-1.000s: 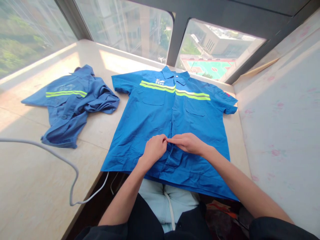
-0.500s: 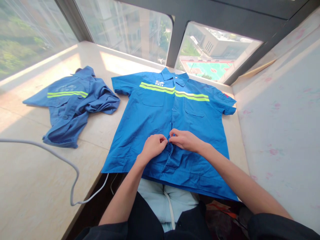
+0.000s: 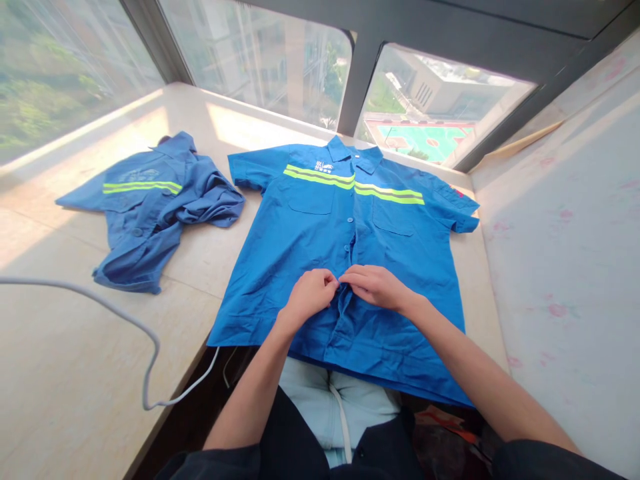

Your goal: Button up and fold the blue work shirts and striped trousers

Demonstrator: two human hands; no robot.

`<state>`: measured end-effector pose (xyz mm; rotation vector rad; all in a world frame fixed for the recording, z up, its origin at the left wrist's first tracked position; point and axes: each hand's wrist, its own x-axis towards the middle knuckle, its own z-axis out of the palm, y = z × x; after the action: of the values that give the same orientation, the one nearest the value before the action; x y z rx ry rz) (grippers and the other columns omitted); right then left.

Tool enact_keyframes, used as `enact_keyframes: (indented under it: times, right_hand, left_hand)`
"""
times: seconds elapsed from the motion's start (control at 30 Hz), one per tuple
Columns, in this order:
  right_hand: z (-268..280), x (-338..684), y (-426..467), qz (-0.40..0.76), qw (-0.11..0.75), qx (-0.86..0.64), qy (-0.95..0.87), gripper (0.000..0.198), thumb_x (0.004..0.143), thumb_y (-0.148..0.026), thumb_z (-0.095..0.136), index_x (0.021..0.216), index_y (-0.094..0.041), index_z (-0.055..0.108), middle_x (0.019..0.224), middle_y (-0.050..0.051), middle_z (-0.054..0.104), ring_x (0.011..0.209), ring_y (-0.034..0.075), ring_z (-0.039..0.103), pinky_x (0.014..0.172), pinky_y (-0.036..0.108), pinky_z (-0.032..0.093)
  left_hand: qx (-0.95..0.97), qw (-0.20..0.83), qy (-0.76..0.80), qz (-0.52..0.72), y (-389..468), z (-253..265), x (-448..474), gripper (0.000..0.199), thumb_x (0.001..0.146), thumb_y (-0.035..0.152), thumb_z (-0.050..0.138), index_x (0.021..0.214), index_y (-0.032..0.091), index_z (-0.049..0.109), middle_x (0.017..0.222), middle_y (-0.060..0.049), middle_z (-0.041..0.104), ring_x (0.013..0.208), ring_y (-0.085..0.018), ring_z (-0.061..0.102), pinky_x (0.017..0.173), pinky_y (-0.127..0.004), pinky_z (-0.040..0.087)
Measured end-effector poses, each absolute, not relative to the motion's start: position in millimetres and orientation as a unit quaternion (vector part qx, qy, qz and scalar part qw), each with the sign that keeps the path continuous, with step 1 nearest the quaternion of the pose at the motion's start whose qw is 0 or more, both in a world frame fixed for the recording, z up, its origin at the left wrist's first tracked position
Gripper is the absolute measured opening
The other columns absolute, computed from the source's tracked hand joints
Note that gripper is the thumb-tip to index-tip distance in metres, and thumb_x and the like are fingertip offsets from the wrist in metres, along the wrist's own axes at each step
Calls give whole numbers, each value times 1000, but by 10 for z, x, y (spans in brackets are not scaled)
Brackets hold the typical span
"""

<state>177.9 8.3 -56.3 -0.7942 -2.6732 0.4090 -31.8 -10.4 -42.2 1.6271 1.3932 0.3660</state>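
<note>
A blue short-sleeved work shirt [image 3: 320, 233] with yellow-green reflective stripes lies spread front side up, collar toward the window. My left hand [image 3: 314, 292] pinches the edge of its front placket, low on the shirt. Facing it, my right hand [image 3: 376, 287] has its fingers closed on the other side of the same placket, fingertips almost meeting the left ones. Whatever button sits between the fingertips is hidden. Above the hands, a shirt button [image 3: 347, 248] shows on the front, where the two edges lie slightly apart.
On the left lies a second, crumpled blue shirt [image 3: 145, 200] with the same stripes. A white cable [image 3: 125, 317] loops over the pale stone ledge [image 3: 75, 373] and past its front edge. Windows [image 3: 270, 60] stand behind, and a flowered wall [image 3: 560, 267] bounds the right.
My right hand's fingers have straightened and drawn closer to the left fingertips. The placket above the hands has parted a little, showing more buttons. The view has shifted slightly.
</note>
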Motion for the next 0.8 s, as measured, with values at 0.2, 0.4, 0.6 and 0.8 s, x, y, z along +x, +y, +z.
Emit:
enact_keyframes:
  times: [0.2,0.4,0.6,0.8]
  right_hand:
    - [-481,1797,123,131,119,-262,-949,21,96,-20,49,101,-21,70,93,6,68,78,15,64,67,24,48]
    - [-515,1793,73,72,160,-239,-955,25,100,-22,45,98,-20,69,93,7,69,75,15,62,66,27,46]
    - [-484,1818,-18,84,206,-257,-941,23,100,-22,45,103,-21,68,95,8,69,82,17,63,71,30,48]
    - [-444,1809,-18,76,164,-267,-947,25,100,-20,41,99,-21,66,98,8,70,77,15,63,68,28,47]
  left_hand:
    - [667,434,581,171,-186,-379,-270,20,90,21,52,83,19,71,75,-3,73,64,-15,68,65,-23,48]
    - [619,494,566,230,-223,-444,-283,20,89,23,51,85,18,70,74,-2,72,57,-13,65,63,-24,49]
    - [607,492,574,245,-247,-442,-273,24,91,27,50,90,19,73,86,-3,74,71,-16,68,68,-24,51]
    - [629,447,584,251,-280,-446,-229,25,91,25,49,90,20,73,89,-3,75,79,-17,68,73,-25,50]
